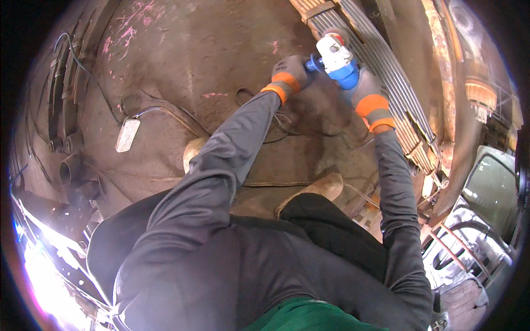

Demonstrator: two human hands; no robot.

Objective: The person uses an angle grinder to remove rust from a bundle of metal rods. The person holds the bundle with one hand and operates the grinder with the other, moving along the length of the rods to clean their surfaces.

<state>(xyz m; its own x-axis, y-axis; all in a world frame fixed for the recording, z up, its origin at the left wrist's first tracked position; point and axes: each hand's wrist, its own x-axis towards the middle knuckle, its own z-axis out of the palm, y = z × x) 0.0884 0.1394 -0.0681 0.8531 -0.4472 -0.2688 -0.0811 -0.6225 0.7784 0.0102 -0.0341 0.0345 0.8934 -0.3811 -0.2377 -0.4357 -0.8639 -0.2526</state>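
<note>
Both my hands, in grey gloves with orange cuffs, hold a blue and white angle grinder (341, 63) out in front of me. My left hand (290, 73) is closed round its blue side handle (314, 63). Around the blue body my right hand (368, 88) is wrapped, with its fingers partly hidden. The grinder's head, with a reddish disc (335, 37), is over a stack of long flat metal leaf springs (381, 66) bound by a clamp (319, 9). Whether the disc touches the metal I cannot tell.
A cable runs to a white power strip (128, 134) on the brown floor at left. More curved leaf springs (70, 83) and a pipe end (67, 171) lie at far left. My shoes (323, 188) are below the grinder. A vehicle door (469, 237) stands at lower right.
</note>
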